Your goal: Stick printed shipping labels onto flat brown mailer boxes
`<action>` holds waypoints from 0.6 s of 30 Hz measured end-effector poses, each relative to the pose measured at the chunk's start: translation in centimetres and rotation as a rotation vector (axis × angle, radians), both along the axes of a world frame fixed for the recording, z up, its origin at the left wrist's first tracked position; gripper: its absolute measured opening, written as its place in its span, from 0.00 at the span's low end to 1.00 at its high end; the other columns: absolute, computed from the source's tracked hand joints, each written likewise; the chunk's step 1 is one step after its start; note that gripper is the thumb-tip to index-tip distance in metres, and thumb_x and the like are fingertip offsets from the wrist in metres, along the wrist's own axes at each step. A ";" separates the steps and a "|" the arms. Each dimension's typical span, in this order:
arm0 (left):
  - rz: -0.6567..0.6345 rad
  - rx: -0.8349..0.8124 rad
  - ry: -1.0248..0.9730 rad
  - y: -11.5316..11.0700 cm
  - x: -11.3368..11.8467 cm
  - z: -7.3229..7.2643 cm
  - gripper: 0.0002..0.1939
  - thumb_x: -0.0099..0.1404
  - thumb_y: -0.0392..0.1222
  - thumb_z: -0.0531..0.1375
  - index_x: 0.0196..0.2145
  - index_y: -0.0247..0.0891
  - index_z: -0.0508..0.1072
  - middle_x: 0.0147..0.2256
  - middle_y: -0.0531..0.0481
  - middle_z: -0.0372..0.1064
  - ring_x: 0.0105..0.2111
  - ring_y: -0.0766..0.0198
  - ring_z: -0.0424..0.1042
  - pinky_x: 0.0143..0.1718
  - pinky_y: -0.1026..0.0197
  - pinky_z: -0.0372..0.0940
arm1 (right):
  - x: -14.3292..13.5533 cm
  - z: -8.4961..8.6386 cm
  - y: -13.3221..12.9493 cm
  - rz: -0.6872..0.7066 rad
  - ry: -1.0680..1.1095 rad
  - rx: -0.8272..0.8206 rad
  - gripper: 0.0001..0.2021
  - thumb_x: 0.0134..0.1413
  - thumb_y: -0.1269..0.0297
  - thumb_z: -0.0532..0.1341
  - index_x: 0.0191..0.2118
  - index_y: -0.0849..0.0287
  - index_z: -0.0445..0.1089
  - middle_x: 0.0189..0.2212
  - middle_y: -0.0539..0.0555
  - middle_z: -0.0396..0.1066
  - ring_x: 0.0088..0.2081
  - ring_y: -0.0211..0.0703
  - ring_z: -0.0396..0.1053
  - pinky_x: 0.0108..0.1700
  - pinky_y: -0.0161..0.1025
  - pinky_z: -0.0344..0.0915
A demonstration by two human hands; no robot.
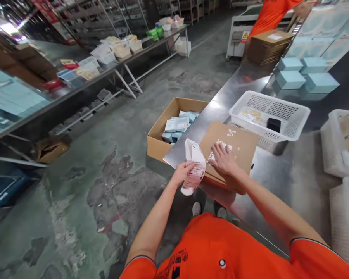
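Note:
A flat brown cardboard box (244,149) with white markings lies on the metal table (301,174) in front of me. My right hand (223,158) rests on its top with fingers spread, over a white label. Off the box's left side, my left hand (184,173) pinches a curled strip of printed white labels (195,164). The strip hangs above and below my fingers, past the table's edge.
An open carton (158,133) of light blue boxes stands left of the table. A white basket (301,120) holds a black object. Blue boxes (321,83) and stacked cardboard (267,46) sit farther back, near another person in orange (269,15). White crates (334,143) stand right.

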State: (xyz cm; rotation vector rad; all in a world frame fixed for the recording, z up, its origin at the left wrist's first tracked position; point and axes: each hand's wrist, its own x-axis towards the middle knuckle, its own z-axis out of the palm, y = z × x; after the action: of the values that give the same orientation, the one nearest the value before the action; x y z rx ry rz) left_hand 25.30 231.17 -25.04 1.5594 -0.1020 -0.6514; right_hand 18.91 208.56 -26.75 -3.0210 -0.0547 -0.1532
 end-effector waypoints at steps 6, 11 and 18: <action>-0.143 0.125 -0.187 0.2 -3.0 0.9 0.17 0.58 0.51 0.63 0.35 0.34 0.81 0.37 0.46 0.78 0.38 0.58 0.73 0.42 0.60 0.65 | -8.1 0.4 -1.8 -0.056 -0.139 0.275 0.27 0.67 0.52 0.47 0.65 0.59 0.61 0.66 0.62 0.57 0.68 0.54 0.53 0.67 0.55 0.52; -0.273 0.093 -0.027 -0.7 -7.6 1.2 0.23 0.55 0.60 0.65 0.31 0.33 0.80 0.32 0.45 0.78 0.35 0.56 0.74 0.40 0.58 0.67 | -13.0 0.4 -9.9 -0.883 -0.084 0.680 0.23 0.57 0.51 0.54 0.47 0.64 0.73 0.43 0.65 0.75 0.44 0.56 0.72 0.46 0.50 0.68; -0.167 -0.020 0.267 -2.8 -10.2 1.7 0.31 0.44 0.66 0.72 0.36 0.36 0.80 0.35 0.45 0.80 0.34 0.55 0.76 0.36 0.58 0.70 | -19.2 7.0 -22.0 -1.169 -0.643 0.731 0.25 0.59 0.43 0.49 0.43 0.61 0.69 0.37 0.59 0.75 0.37 0.47 0.70 0.37 0.41 0.67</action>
State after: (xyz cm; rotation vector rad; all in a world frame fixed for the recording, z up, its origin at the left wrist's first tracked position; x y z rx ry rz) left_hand 15.10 228.40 -23.38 1.4410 -0.0378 -0.9819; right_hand -0.27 186.55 -19.76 -1.8162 1.3395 -0.9464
